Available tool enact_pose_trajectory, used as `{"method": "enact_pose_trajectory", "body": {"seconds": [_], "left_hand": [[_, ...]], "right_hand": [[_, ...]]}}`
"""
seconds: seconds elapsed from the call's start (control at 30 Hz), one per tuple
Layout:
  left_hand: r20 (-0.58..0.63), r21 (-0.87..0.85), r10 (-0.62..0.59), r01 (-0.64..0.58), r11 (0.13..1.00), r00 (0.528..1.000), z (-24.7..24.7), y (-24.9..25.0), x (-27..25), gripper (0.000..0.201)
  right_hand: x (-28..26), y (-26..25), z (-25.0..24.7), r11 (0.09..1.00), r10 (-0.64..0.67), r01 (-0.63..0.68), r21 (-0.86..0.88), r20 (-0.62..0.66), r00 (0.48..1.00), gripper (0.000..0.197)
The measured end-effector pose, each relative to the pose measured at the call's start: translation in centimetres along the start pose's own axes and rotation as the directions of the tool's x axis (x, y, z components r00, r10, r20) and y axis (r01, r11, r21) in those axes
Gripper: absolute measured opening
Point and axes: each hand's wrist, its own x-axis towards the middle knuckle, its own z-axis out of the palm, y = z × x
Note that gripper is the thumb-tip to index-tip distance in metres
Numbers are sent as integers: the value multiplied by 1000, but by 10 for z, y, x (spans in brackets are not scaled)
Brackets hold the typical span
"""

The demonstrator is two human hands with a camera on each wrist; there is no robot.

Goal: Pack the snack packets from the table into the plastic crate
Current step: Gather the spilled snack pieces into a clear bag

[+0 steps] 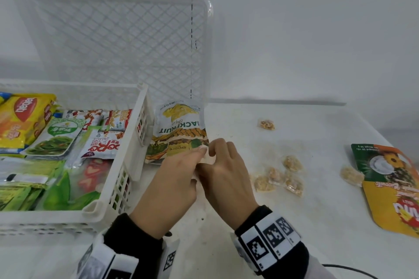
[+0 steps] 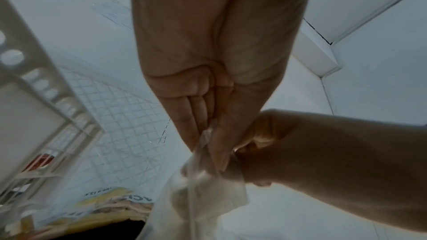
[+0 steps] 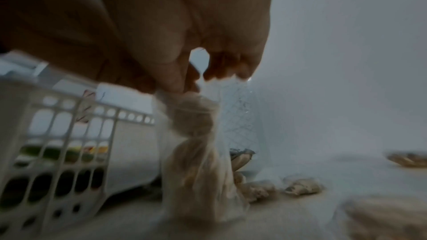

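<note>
Both my hands meet just right of the white plastic crate (image 1: 133,138), and together they pinch one small clear snack packet (image 3: 196,161) with beige pieces inside. My left hand (image 1: 200,150) holds its top edge between thumb and fingers, as the left wrist view shows on the packet (image 2: 208,176). From the right, my right hand (image 1: 215,152) pinches the same top edge, and the packet hangs below the fingers, over the table. A jackfruit chips packet (image 1: 179,129) leans against the crate's right wall just beyond the hands. The crate holds several colourful snack packets.
Several small clear snack packets (image 1: 278,176) lie on the white table right of my hands, and one more (image 1: 267,124) farther back. A large green and yellow pouch (image 1: 390,186) lies at the right edge. A second white crate (image 1: 127,41) stands upright against the wall.
</note>
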Motion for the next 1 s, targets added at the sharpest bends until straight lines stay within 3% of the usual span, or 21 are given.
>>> {"method": "enact_pose_trajectory", "body": {"seconds": [0.1, 0.17, 0.23, 0.37, 0.53, 0.63, 0.7, 0.77, 0.8, 0.87, 0.93, 1.0], "left_hand": [[-23, -18, -23, 23, 1000, 999, -5, -3, 1, 63], [-80, -50, -16, 12, 999, 997, -10, -6, 3, 58], [-126, -104, 10, -24, 994, 992, -15, -8, 4, 55], [-144, -130, 100, -119, 984, 985, -17, -6, 4, 50], [-59, -95, 324, -328, 940, 944, -15, 4, 3, 40], [-89, -106, 327, -335, 936, 941, -14, 5, 2, 36], [-165, -195, 274, -304, 933, 947, -12, 5, 1, 35], [-160, -493, 111, -177, 852, 981, -10, 3, 1, 54], [-107, -653, 34, -96, 752, 994, -10, 1, 0, 75], [8, -799, -28, 23, 600, 1000, -7, -5, 0, 108], [122, -845, 29, 88, 527, 992, -2, -6, -1, 106], [150, -879, 93, 90, 468, 984, 4, -2, -2, 74]], "right_hand": [[-5, 10, -4, 963, 83, -102, 250, 85, 993, 13], [-9, 19, -13, 913, 109, -165, 374, 167, 980, 25], [-11, 29, -22, 925, 68, -155, 348, 251, 966, 36], [-9, 38, -29, 964, -17, -79, 254, 356, 934, 35], [-1, 35, -31, 977, -45, -46, 206, 417, 908, 26], [3, 35, -43, 994, -10, -51, 92, 566, 824, 32], [7, 33, -54, 997, -11, -33, 63, 601, 799, 34], [13, 31, -67, 989, -14, -71, 132, 553, 833, 30], [16, 31, -73, 978, -19, -91, 190, 509, 861, 29], [20, 31, -84, 938, -44, -106, 330, 418, 907, 38], [23, 29, -93, 881, -75, -102, 462, 349, 934, 49], [27, 26, -97, 843, -67, -121, 523, 326, 943, 44]]}}
